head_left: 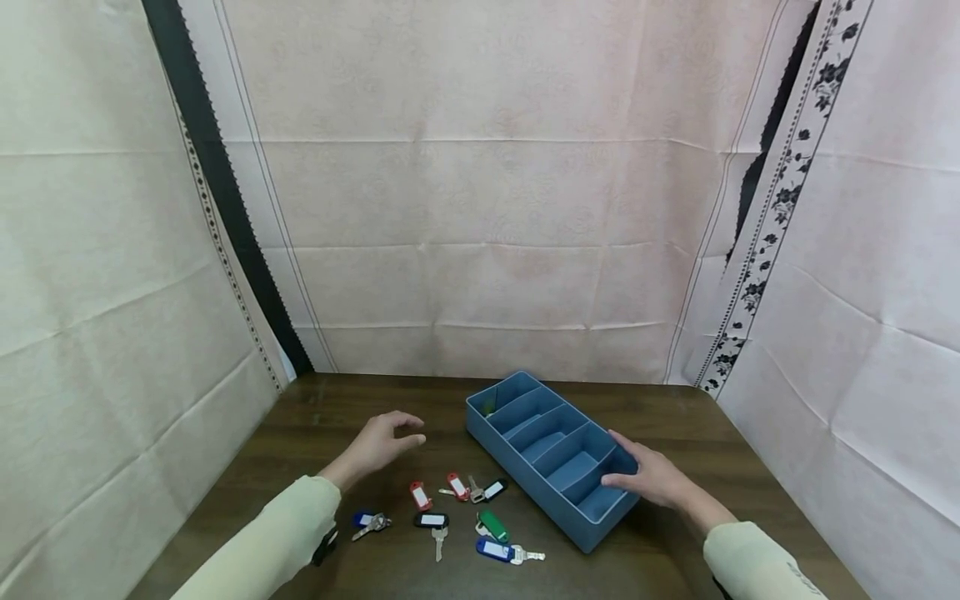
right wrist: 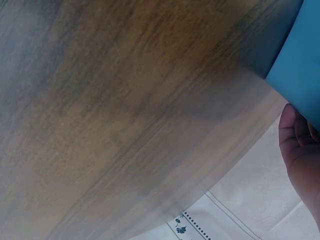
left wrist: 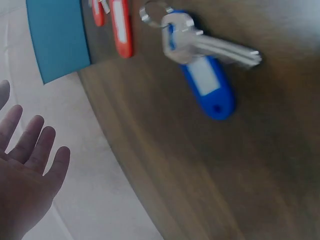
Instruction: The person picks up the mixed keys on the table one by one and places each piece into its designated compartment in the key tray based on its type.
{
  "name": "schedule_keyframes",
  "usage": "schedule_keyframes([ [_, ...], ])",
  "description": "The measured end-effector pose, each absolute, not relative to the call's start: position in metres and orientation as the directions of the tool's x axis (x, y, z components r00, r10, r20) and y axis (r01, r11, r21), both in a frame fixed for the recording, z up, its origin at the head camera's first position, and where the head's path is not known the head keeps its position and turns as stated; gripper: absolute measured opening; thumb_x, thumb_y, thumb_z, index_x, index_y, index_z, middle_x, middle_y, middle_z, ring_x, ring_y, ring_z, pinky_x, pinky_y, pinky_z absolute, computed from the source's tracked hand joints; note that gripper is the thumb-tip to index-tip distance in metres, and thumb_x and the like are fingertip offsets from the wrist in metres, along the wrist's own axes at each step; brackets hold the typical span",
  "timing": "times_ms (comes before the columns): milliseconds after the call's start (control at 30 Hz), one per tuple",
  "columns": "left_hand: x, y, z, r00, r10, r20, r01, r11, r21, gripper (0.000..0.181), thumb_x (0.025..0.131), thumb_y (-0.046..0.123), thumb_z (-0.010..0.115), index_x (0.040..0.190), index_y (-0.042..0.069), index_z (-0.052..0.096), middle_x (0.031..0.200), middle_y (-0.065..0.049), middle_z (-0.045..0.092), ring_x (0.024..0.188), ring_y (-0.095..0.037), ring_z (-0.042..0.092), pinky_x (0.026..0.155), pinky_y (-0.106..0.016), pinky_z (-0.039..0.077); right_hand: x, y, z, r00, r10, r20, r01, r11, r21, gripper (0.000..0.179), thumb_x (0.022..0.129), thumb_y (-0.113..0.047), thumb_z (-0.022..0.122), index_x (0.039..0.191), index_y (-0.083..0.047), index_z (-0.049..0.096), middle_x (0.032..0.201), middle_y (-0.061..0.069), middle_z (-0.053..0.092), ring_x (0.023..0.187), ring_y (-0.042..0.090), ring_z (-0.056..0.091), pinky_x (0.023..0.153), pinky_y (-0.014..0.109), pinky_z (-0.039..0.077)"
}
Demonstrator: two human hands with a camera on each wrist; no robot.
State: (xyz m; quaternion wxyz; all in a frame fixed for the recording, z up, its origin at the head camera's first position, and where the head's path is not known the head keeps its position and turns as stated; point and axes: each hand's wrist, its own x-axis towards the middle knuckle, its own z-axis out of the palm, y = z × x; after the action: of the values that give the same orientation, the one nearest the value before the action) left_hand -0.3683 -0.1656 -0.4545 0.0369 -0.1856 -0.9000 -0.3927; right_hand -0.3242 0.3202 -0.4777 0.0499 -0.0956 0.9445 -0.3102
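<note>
**Left hand idle above the keys, right hand steadying the tray**

Left hand [head_left: 382, 442] hovers over the table [head_left: 315, 425], fingers loosely curled in the head view, spread and relaxed in the left wrist view; it holds nothing. The tagged keys lie scattered just below and to the right of it, between the two hands: a blue-tagged key [head_left: 365, 521] nearest the left sleeve, then a red tag [head_left: 420, 496], a black tag [head_left: 431, 521], a second red tag [head_left: 457, 485], a green tag [head_left: 493, 525] and another blue tag [head_left: 495, 549].

Right of these, the blue divided tray [head_left: 525, 396] sits slantwise on the table. Right hand [head_left: 648, 477] rests on its near end, fingers laid over the rim and wall, thumb against the side.

Judgement: the sorting step looks barely begun; something small and greenish shows in the far compartment, too small to identify. The next move likely calls for the left hand to drop down and pinch one key by its tag while the right keeps the tray from sliding.
</note>
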Motion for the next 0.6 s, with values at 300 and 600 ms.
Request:
schedule_keyframes([
  [300,-0.351,-0.166,-0.468,-0.911,0.370,0.183,0.391,0.626,0.675,0.027,0.093,0.028,0.071,0.116,0.012,0.070,0.117,-0.002,0.066,0.114,-0.029,0.059,0.095,-0.052,0.046,-0.324,0.319,-0.478,-0.978,-0.205,-0.042,-0.141,0.792,-0.594,0.093,0.087,-0.052,0.070,0.157,-0.010,0.025,0.151,0.033,0.032,0.135,0.058,0.029,0.099,0.075,0.028],
  [600,-0.335,-0.163,-0.483,-0.874,0.462,0.153,0.438,0.611,0.659,0.028,0.093,0.021,0.071,0.114,0.004,0.069,0.113,-0.005,0.066,0.108,-0.029,0.060,0.092,-0.053,0.047,-0.324,0.319,-0.478,-0.977,-0.209,-0.040,-0.146,0.796,-0.588,0.093,0.087,-0.053,0.070,0.157,-0.010,0.025,0.151,0.032,0.032,0.135,0.058,0.030,0.098,0.075,0.029],
])
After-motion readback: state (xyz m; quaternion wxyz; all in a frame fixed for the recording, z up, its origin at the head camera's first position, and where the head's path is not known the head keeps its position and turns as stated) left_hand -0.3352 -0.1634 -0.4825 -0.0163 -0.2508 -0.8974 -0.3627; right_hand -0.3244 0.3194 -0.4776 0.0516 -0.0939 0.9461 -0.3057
